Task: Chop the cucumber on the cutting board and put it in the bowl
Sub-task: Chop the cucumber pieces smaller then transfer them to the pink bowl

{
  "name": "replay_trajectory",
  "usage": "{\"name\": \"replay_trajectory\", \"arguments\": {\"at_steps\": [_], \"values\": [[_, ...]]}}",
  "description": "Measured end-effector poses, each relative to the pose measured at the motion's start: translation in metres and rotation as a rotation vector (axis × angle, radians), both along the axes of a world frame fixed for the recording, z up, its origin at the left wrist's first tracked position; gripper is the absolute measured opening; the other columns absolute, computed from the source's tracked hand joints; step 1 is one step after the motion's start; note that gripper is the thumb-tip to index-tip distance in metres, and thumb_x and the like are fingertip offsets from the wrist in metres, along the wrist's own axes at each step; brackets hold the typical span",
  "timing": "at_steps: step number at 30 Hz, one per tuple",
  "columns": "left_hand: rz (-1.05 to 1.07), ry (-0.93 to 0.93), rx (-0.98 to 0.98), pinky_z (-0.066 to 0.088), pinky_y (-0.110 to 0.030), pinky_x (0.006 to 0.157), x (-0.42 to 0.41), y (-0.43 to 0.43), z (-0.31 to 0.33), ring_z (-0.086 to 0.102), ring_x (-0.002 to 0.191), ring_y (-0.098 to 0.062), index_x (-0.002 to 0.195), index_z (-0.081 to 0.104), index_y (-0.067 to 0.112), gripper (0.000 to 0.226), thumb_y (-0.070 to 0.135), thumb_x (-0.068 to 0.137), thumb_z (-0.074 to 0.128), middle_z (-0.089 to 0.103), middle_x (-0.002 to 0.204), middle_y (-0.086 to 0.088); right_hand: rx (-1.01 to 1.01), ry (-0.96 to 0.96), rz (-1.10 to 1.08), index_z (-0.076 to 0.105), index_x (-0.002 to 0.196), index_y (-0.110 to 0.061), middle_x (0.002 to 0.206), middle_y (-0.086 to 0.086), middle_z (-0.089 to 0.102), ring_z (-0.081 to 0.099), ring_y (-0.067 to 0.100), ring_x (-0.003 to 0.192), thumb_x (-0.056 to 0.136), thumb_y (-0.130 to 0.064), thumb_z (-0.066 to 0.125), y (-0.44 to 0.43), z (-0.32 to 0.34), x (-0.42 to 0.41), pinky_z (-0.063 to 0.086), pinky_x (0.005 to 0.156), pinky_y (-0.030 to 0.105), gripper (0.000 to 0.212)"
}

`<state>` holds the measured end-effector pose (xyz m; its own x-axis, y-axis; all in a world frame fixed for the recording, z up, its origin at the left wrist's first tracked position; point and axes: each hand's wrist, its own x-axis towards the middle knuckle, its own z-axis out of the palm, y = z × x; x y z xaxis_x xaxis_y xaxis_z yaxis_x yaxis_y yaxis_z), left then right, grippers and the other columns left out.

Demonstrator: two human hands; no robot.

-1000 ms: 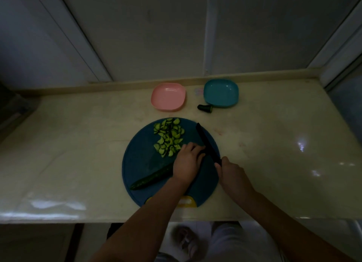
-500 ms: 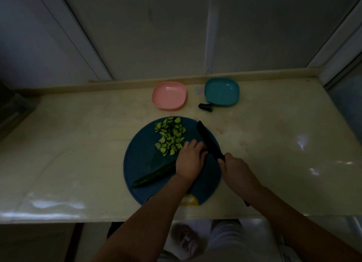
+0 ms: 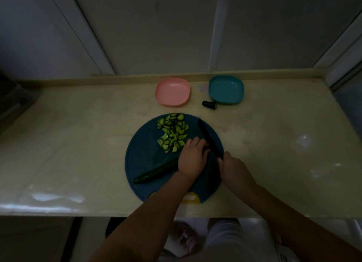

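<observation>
You're mid-chop: your left hand (image 3: 193, 159) is curling over the cut end of the cucumber (image 3: 156, 171), pinning it to the board (image 3: 145, 154), while your right hand (image 3: 234, 169) is gripping the knife (image 3: 209, 139), its blade lying just beside your left fingers. The uncut length is pointing toward the board's near left, the slices (image 3: 172, 133) are piling at its far side, and the pink bowl (image 3: 172, 91) and teal bowl (image 3: 226, 89) are waiting empty at the back of the bench (image 3: 78, 144). Next, I'd judge, you're needing to edge those fingers back and drop the blade for another thin slice.
</observation>
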<state>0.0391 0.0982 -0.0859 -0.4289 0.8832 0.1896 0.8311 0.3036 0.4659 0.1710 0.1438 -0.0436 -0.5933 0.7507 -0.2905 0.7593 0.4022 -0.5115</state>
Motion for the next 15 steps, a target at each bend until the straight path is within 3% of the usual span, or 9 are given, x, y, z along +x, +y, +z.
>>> {"name": "replay_trajectory", "arguments": {"at_steps": [6,15], "values": [[0.016,-0.030,-0.008,0.042,-0.034,0.066,0.001,0.000,0.005,0.050,0.082,-0.026,0.096,0.062,0.010,0.014,0.017,0.085,0.062,0.054,0.088,-0.012,-0.017,0.016,-0.019,0.038,0.083,-0.012,0.061,-0.006,0.036,0.034,0.004,0.051,0.100,-0.022,0.037,0.007,-0.002,0.003,0.020,0.043,0.018,0.020],[0.015,-0.076,-0.037,0.041,-0.035,0.070,0.001,0.000,0.010,0.048,0.087,-0.026,0.101,0.061,0.011,0.015,0.018,0.088,0.058,0.053,0.092,-0.011,0.004,-0.021,-0.005,0.037,0.083,-0.011,0.062,-0.005,0.039,0.035,0.007,0.050,0.100,-0.024,0.036,0.008,0.002,0.006,0.019,0.043,0.020,0.021]]}}
